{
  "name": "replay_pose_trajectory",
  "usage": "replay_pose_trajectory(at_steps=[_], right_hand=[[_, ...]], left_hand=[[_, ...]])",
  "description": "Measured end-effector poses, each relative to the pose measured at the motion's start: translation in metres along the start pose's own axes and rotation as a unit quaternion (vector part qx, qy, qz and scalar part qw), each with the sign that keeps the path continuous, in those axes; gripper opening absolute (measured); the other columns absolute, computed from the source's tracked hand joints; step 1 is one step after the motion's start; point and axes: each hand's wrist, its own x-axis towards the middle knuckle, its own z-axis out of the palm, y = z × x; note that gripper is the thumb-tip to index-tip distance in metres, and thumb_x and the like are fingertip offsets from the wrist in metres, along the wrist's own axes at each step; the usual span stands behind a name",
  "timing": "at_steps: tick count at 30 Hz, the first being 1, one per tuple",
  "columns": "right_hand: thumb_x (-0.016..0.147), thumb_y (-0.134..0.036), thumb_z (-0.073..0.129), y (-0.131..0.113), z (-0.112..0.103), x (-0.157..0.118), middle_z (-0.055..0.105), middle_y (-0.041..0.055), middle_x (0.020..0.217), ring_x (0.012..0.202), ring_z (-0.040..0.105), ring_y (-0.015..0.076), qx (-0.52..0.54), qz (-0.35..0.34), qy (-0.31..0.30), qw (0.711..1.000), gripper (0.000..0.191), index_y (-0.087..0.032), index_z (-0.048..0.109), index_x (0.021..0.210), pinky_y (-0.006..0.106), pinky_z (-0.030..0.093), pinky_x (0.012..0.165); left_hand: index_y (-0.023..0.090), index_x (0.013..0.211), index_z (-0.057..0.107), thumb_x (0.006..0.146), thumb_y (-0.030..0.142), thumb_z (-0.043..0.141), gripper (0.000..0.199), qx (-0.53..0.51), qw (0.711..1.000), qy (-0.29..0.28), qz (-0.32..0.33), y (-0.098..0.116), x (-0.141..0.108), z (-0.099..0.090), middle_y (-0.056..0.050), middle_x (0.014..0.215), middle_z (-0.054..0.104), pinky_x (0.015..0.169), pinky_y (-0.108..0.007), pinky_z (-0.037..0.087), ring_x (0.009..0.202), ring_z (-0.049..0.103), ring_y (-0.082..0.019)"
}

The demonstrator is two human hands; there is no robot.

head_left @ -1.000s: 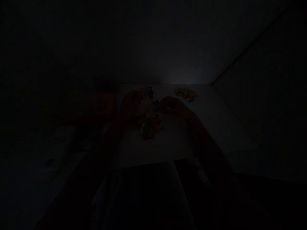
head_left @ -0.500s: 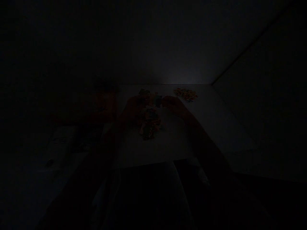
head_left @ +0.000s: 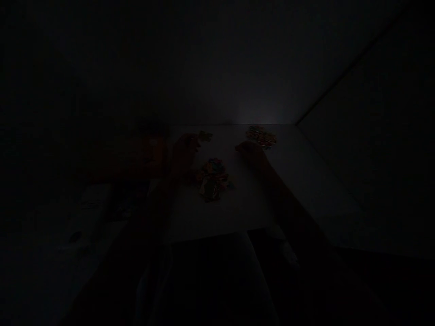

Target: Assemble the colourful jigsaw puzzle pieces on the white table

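The view is very dark. On the white tabletop (head_left: 238,203) lies a heap of colourful jigsaw puzzle pieces (head_left: 211,179), between my forearms. My left hand (head_left: 186,148) is up and left of that heap, its fingers bent and slightly apart, with no piece visible in them. Just beyond its fingertips rests a greenish puzzle piece (head_left: 205,136), which may be several joined. My right hand (head_left: 249,150) is across from it, fingers drawn together in a pinch; whatever they hold is too dark to see. A second pile of pieces (head_left: 262,136) lies just behind my right hand.
A pale wall (head_left: 217,86) rises behind the table's back edge. To the left stands a dim orange-red object (head_left: 152,151), its kind unclear. Below it are a dark printed sheet (head_left: 125,199) and a pale paper-like item (head_left: 95,199). My lap (head_left: 217,276) is under the front edge.
My hands have drawn apart. The coloured pieces that were between them no longer show there, and only the greenish one stays by my left hand. The view has tilted slightly.
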Motion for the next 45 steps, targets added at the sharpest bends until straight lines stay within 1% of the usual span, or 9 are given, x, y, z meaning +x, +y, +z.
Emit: replay_pose_trajectory(at_steps=[4,10,13,16,19,25,29,35,45], right_hand=[[0.103,-0.067,0.083,-0.025,0.026,0.016,0.087,0.0125,0.12,0.102,0.081,0.0309,-0.062,-0.046,-0.057,0.995,0.046,-0.028,0.089,0.126,0.051,0.068,0.1],[0.106,-0.055,0.088,-0.074,0.071,0.069,0.064,0.0272,0.173,0.146,0.076,0.0452,-0.175,-0.037,-0.067,0.982,0.059,-0.021,0.082,0.154,0.065,0.061,0.127],[0.101,-0.054,0.095,-0.09,0.084,0.085,0.069,0.0248,0.17,0.152,0.072,0.048,-0.181,-0.012,-0.094,0.979,0.048,-0.022,0.085,0.136,0.07,0.055,0.131],[0.098,-0.047,0.095,-0.092,0.081,0.086,0.083,0.0185,0.146,0.133,0.08,0.04,-0.101,0.007,-0.118,0.988,0.042,-0.023,0.078,0.128,0.062,0.062,0.12],[0.102,-0.045,0.083,-0.081,0.059,0.064,0.088,0.0142,0.129,0.118,0.083,0.0342,-0.029,-0.063,-0.099,0.993,0.031,-0.025,0.073,0.124,0.054,0.066,0.109],[0.108,-0.035,0.066,-0.046,-0.005,-0.043,0.083,0.0162,0.159,0.148,0.078,0.0442,-0.134,-0.179,-0.083,0.971,0.036,-0.03,0.084,0.138,0.076,0.056,0.13],[0.115,-0.049,0.068,-0.056,0.007,-0.101,0.069,0.0163,0.181,0.164,0.07,0.0423,-0.112,-0.187,-0.108,0.97,0.06,-0.028,0.072,0.172,0.069,0.059,0.136],[0.119,-0.053,0.071,-0.081,0.036,-0.12,0.054,0.0066,0.195,0.179,0.055,0.0386,-0.183,-0.209,-0.157,0.948,0.063,-0.037,0.068,0.18,0.067,0.048,0.147],[0.114,-0.063,0.08,-0.036,-0.017,-0.151,0.036,0.0159,0.204,0.188,0.037,0.0446,-0.304,-0.103,-0.093,0.942,0.087,-0.028,0.055,0.189,0.066,0.042,0.149]], left_hand=[[0.023,0.126,0.076,0.127,0.033,0.05,0.029,-0.025,0.999,0.034,-0.029,-0.005,0.006,-0.004,-0.005,0.109,0.081,0.083,-0.032,0.057,0.092,0.074,-0.017],[0.021,0.126,0.074,0.132,0.048,0.04,0.044,-0.073,0.996,0.047,-0.037,-0.017,0.013,-0.002,-0.005,0.105,0.079,0.082,-0.032,0.055,0.088,0.071,-0.016],[0.023,0.121,0.073,0.132,0.06,0.041,0.05,-0.089,0.994,0.056,-0.027,-0.02,0.013,0.001,-0.006,0.101,0.078,0.079,-0.033,0.054,0.084,0.069,-0.018],[0.023,0.121,0.073,0.132,0.053,0.044,0.044,-0.098,0.994,0.051,-0.014,-0.017,0.011,0.001,-0.007,0.1,0.078,0.077,-0.033,0.053,0.083,0.071,-0.02],[0.022,0.123,0.073,0.132,0.041,0.043,0.036,-0.084,0.996,0.041,-0.006,-0.011,0.007,0.0,-0.007,0.103,0.08,0.079,-0.032,0.055,0.087,0.074,-0.019],[0.021,0.127,0.073,0.129,0.031,0.055,0.022,-0.033,0.999,0.008,0.032,0.001,0.0,0.004,-0.006,0.103,0.082,0.083,-0.031,0.053,0.094,0.077,-0.019],[0.022,0.129,0.078,0.127,0.037,0.059,0.025,0.043,0.995,-0.023,0.084,0.004,-0.009,0.009,-0.006,0.102,0.083,0.082,-0.033,0.052,0.095,0.079,-0.021],[0.022,0.145,0.084,0.117,0.038,0.067,0.037,0.215,0.946,-0.124,0.207,-0.007,-0.021,0.002,-0.011,0.117,0.087,0.108,-0.043,0.058,0.111,0.081,-0.029],[0.018,0.118,0.092,0.12,0.039,0.06,0.038,0.385,0.871,-0.171,0.253,0.02,-0.054,-0.001,-0.02,0.126,0.088,0.114,-0.055,0.058,0.121,0.081,-0.037]])
